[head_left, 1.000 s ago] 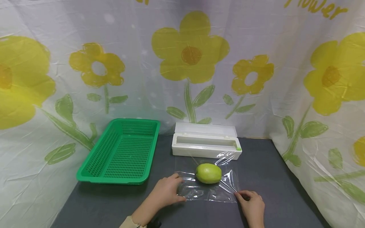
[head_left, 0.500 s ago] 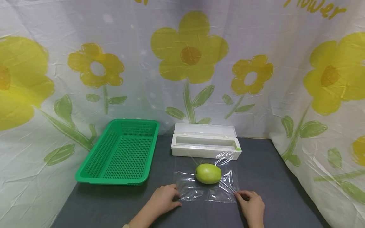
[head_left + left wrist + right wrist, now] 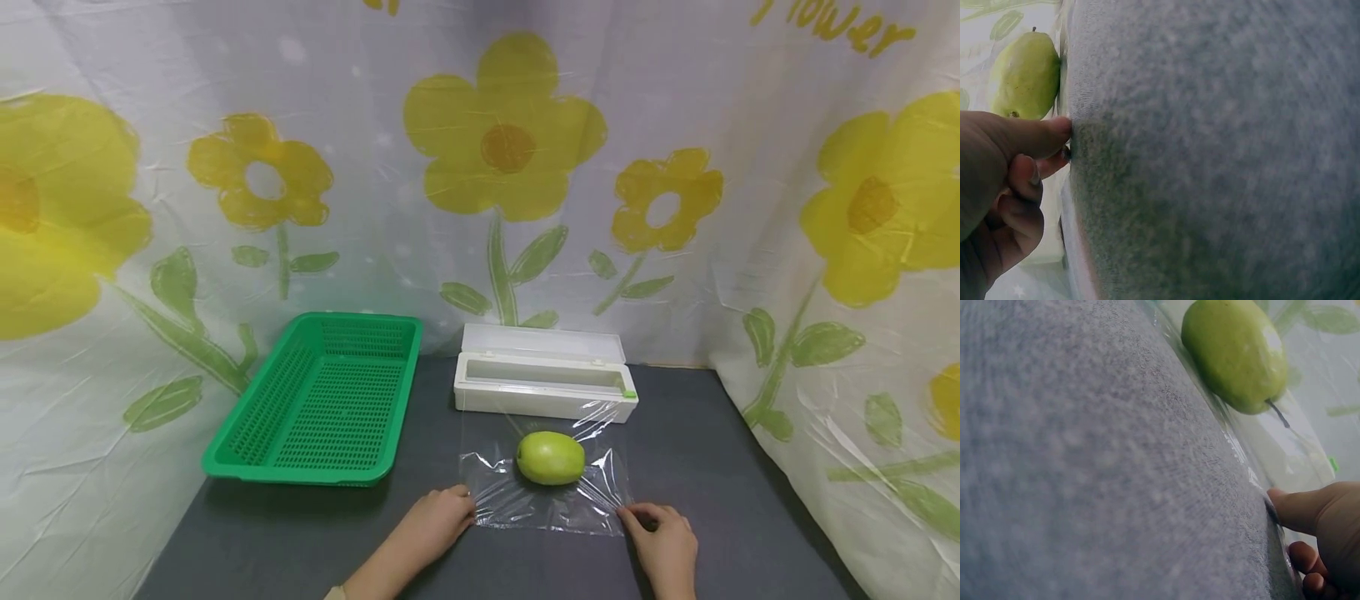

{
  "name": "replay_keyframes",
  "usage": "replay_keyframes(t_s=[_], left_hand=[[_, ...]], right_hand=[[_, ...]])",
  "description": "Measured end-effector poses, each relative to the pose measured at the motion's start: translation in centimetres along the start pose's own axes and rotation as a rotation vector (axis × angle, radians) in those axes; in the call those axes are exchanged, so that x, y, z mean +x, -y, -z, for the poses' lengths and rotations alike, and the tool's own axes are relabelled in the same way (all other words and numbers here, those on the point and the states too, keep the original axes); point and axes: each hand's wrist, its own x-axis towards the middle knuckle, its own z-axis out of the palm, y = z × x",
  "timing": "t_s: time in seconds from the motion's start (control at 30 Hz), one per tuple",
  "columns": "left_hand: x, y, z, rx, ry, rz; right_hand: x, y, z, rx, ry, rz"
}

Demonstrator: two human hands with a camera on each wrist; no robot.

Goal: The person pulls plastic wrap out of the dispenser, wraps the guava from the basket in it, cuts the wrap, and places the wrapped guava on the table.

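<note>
Head view: left hand (image 3: 433,527) now pinches clear film (image 3: 517,510), which right hand (image 3: 666,542) still pinches.

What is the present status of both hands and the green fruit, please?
Left hand and right hand pinching near corners of clear film. Green fruit lying on film, touched by neither hand. Nothing visible blocking either hand.

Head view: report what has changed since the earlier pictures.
The left hand moved toward the person and now pinches the near left corner of the clear film. The right hand still pinches the near right corner; the green fruit, green basket and white box stayed put.
</note>
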Motion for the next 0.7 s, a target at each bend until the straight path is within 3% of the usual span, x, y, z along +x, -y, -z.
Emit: replay_keyframes(t_s=[0.3,0.4,0.53,0.7], left_hand=[[0.2,-0.4,-0.1,-0.053,0.006,0.063],[0.2,-0.4,-0.2,-0.038,0.006,0.055],[0.2,-0.5,-0.1,-0.022,-0.047,0.038],[0.3,-0.5,0.4,-0.044,-0.091,0.053]], right_hand=[[0.0,-0.3,0.4,-0.031,0.057,0.037],[0.0,-0.6,0.5,-0.05,0.069,0.111],[0.1,-0.8,0.8,-0.045,0.095,0.273],[0.4,-1.0,1.9,-0.052,0.307,0.425]])
